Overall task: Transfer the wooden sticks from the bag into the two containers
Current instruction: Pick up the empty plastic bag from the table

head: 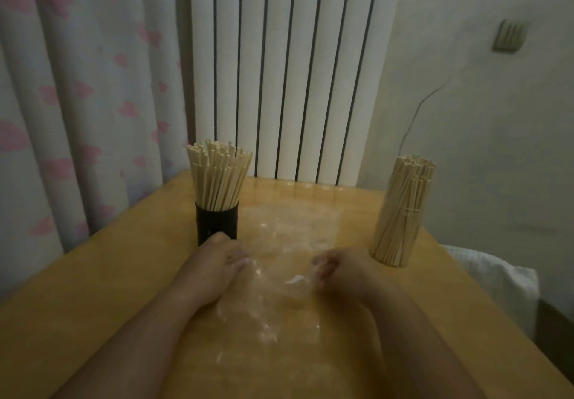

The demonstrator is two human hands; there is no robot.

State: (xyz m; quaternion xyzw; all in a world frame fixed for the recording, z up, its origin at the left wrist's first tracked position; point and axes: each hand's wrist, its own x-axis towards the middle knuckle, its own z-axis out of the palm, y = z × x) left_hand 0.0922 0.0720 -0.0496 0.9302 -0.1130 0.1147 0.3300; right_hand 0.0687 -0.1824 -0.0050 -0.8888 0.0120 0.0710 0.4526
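**STATUS: BAG EMPTY, TRANSFER NEAR COMPLETE**

The clear bag (279, 274) lies flat at centre frame with no sticks visible inside it. One bundle of sticks (219, 178) stands in the black container (216, 223), left of centre. A second bundle (402, 209) stands upright at right; motion blur hides whether a clear container surrounds it. The transfer therefore appears finished, with only the bag left to handle.

The left hand (214, 266) and right hand (344, 269) sit on the bag's left and right edges with fingers bent. Whether they are pinching the film cannot be determined.

The wooden desk (108, 290) fills the lower frame. Behind it are a white radiator (279, 72) at upper centre, a pink-patterned curtain (77, 103) at left and a plain wall (481, 119) at right.
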